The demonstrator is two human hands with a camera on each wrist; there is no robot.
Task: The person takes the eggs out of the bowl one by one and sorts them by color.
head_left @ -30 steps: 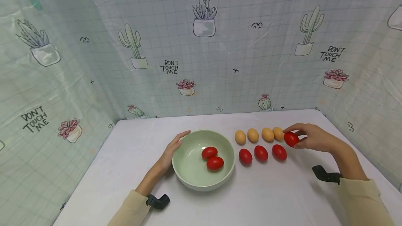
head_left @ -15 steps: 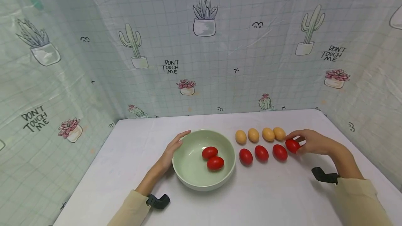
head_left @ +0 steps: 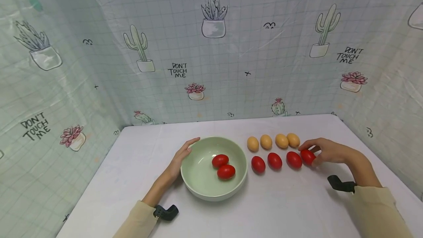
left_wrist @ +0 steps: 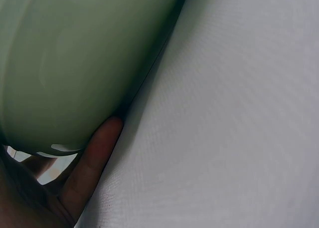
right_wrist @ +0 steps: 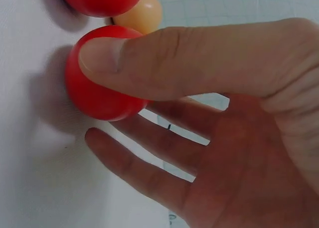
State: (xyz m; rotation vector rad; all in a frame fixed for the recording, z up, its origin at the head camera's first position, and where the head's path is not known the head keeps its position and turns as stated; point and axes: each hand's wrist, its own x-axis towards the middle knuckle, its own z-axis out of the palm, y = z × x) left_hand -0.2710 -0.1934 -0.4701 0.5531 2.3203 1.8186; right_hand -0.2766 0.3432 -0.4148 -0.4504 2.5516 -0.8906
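Note:
My right hand [head_left: 328,152] pinches a glossy red egg [head_left: 307,157] at the right end of a row of red eggs [head_left: 275,161]. In the right wrist view, the thumb [right_wrist: 102,56] lies over that egg, with fingers on its far side; it sits close to the table, its shadow beside it. My left hand [head_left: 179,160] rests along the left side of a pale green bowl [head_left: 198,188], fingers extended at the rim. The left wrist view shows a straight finger [left_wrist: 94,158] against the bowl's outer wall. Two red eggs [head_left: 226,172] lie inside the bowl.
A row of yellow eggs [head_left: 266,142] lies behind the red row on the white table [head_left: 281,208]. A curtain [head_left: 231,65] printed with cactus drawings hangs behind the table and along both sides. Dark straps with camera mounts [head_left: 342,184] sit on both wrists.
My right hand has lowered the red egg from beside the yellow row to the right end of the red row, near its neighbour. The left hand and the bowl have stayed still.

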